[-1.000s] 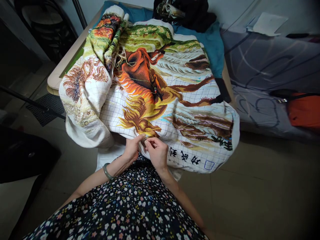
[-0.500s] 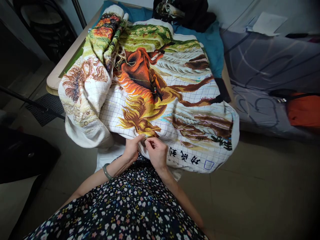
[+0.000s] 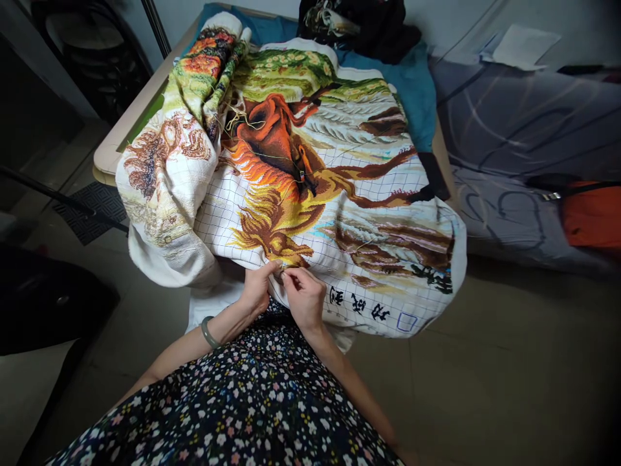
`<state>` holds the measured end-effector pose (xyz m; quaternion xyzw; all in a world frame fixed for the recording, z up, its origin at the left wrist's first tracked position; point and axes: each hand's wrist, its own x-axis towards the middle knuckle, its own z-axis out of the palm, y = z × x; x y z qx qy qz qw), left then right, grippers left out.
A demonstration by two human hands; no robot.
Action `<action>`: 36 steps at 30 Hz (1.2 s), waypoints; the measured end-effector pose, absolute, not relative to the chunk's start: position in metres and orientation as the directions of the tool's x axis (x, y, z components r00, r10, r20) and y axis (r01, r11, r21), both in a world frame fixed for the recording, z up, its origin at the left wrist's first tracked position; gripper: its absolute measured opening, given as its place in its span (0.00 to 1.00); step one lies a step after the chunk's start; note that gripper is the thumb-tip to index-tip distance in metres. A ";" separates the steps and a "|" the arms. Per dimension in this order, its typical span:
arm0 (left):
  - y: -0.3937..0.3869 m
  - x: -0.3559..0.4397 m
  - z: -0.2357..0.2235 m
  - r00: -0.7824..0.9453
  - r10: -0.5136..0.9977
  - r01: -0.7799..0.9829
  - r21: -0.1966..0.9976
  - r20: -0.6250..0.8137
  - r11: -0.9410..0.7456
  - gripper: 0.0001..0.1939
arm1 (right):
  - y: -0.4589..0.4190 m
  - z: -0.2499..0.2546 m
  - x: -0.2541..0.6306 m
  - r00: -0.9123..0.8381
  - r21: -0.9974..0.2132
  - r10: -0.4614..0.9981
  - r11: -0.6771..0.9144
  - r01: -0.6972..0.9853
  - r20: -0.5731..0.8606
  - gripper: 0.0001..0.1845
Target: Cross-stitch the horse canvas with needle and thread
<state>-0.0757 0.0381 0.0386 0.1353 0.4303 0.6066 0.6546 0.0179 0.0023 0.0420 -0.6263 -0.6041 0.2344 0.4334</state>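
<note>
A large cross-stitch cloth (image 3: 310,175) with orange and brown horses lies spread over a table and hangs down toward my lap. My left hand (image 3: 256,290) grips the cloth's near edge, thumb on top, a green bangle on its wrist. My right hand (image 3: 305,296) is pinched shut at the same spot on the edge, fingertips touching the left thumb; what it pinches is too small to make out. Both hands rest just below the brown stitched patch. A bunched fold of the cloth (image 3: 169,168) droops at the left.
A table edge (image 3: 114,145) shows at the left under the cloth, a teal cloth (image 3: 412,84) beneath it at the back. Dark fabric (image 3: 359,22) lies at the far end. A grey-covered bed (image 3: 524,142) with an orange item (image 3: 592,217) stands on the right.
</note>
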 end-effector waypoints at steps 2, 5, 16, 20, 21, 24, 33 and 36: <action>0.038 -0.076 0.040 -0.104 0.908 -0.677 0.698 -0.405 0.234 0.34 | 0.003 0.042 0.018 0.169 -0.826 0.957 0.106 0.554 0.236 0.10; 0.039 -0.076 0.041 -0.105 0.903 -0.675 0.697 -0.417 0.243 0.34 | 0.003 0.041 0.018 0.184 -0.837 0.959 0.086 0.541 0.217 0.10; 0.035 -0.077 0.041 -0.105 0.914 -0.680 0.699 -0.392 0.222 0.34 | 0.004 0.038 0.016 0.256 -0.954 0.967 -0.086 0.288 -0.010 0.09; 0.033 -0.077 0.041 -0.083 0.920 -0.681 0.695 -0.383 0.228 0.34 | 0.005 0.042 0.012 0.298 -0.976 0.950 -0.143 0.163 -0.089 0.09; 0.033 -0.078 0.042 -0.078 0.921 -0.683 0.694 -0.382 0.229 0.35 | 0.006 0.044 0.011 0.323 -0.979 0.940 -0.155 0.130 -0.106 0.09; 0.032 -0.079 0.041 -0.063 0.914 -0.692 0.677 -0.400 0.249 0.36 | 0.009 0.052 0.011 0.351 -0.984 0.932 -0.138 0.112 -0.091 0.12; 0.029 -0.085 0.038 -0.010 0.935 -0.689 0.680 -0.355 0.251 0.38 | 0.028 0.072 0.031 0.116 -0.911 0.992 -0.090 0.402 -0.046 0.08; 0.030 -0.085 0.040 -0.033 0.943 -0.682 0.697 -0.330 0.221 0.40 | 0.032 0.083 0.042 0.224 -0.990 0.975 -0.039 0.132 -0.009 0.13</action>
